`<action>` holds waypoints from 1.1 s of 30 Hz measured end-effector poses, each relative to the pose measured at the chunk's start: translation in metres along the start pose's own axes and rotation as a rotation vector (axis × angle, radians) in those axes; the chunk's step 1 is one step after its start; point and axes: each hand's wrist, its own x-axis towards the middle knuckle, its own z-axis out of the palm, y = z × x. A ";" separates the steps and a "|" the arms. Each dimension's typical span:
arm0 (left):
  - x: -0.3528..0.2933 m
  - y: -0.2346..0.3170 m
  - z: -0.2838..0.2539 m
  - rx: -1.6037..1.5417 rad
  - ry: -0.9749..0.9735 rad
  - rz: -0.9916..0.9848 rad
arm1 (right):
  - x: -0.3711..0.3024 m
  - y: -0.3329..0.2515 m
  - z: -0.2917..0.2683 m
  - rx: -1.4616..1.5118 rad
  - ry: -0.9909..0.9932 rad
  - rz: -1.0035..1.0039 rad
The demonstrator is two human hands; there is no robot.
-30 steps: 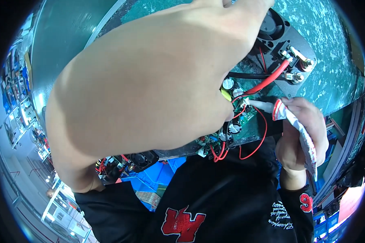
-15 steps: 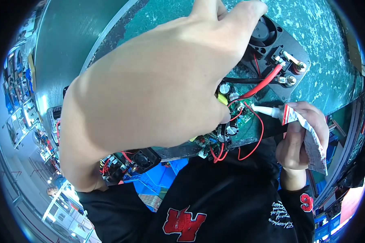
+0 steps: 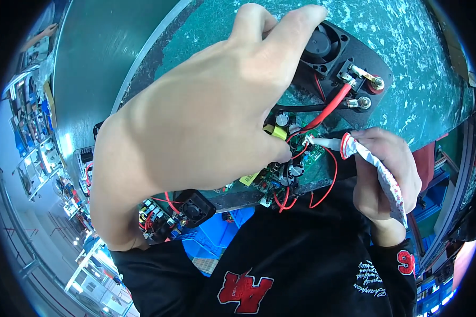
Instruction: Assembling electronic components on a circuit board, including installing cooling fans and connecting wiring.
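Observation:
A green circuit board (image 3: 318,154) with capacitors, yellow-wrapped parts and red wires lies at the near edge of the bench. My left hand (image 3: 217,105) spans it from the left, thumb curled against its components and one finger reaching to the black cooling fan (image 3: 322,45); its other fingertips are hidden behind the hand. From the right, my right hand (image 3: 387,166) grips a flattened white squeeze tube (image 3: 378,168) with red bands. Its nozzle (image 3: 325,142) touches the board near a small white connector or blob of white paste. A thick red cable (image 3: 330,108) runs to the fan's black plate (image 3: 373,63).
The worn green bench top (image 3: 407,42) stretches behind. A second board with a fan (image 3: 197,207) sits at the bench edge below my left wrist. Blue bins (image 3: 217,232) stand lower, beside my black clothing. Another green surface (image 3: 98,53) is at left.
My left hand and the fan assembly have shifted left together. My right hand has followed with the tube, and more white shows around the nozzle tip.

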 end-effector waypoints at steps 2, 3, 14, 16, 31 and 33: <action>0.000 0.000 0.000 0.002 -0.006 0.002 | 0.000 0.001 0.003 0.001 0.029 -0.036; 0.000 0.000 0.000 0.003 -0.008 0.002 | 0.000 0.001 0.003 0.004 0.030 -0.035; -0.010 0.000 -0.002 -0.001 0.002 0.015 | 0.001 -0.001 0.004 -0.021 0.014 -0.044; -0.011 0.001 -0.003 -0.006 0.010 0.024 | 0.002 0.000 0.001 -0.049 0.011 -0.062; -0.019 0.005 -0.008 0.011 0.067 0.046 | -0.005 0.008 0.004 -0.077 0.034 -0.064; -0.016 0.018 -0.012 0.022 0.076 0.058 | -0.008 0.008 0.001 -0.094 0.083 -0.059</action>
